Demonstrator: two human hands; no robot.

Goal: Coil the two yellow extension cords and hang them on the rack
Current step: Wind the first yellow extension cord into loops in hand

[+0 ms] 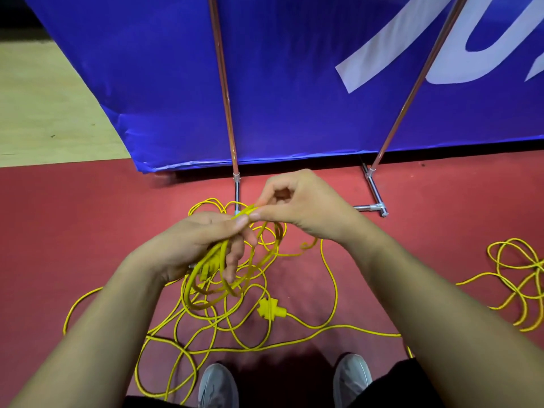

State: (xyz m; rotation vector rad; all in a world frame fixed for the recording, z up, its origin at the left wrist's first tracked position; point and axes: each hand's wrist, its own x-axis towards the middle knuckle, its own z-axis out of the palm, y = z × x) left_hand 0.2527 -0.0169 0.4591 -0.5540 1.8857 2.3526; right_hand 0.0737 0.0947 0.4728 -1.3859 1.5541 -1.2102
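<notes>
The second cord pile (527,269) (yellow loops) is cut off at right.

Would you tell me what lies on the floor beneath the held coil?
Loose loops of yellow cord sprawl on the red floor beneath the coil, with a yellow plug connector beside them. The left hand and coil cover whatever lies directly below.

A large blue banner (164,83) with white lettering (382,54) stood at the back, its lower edge just above a red floor (88,216). To the left, the red surface met a pale wooden floor (44,113). Two grey shoes, one left (217,387) and one right (351,375), stood on the red at the bottom.
</notes>
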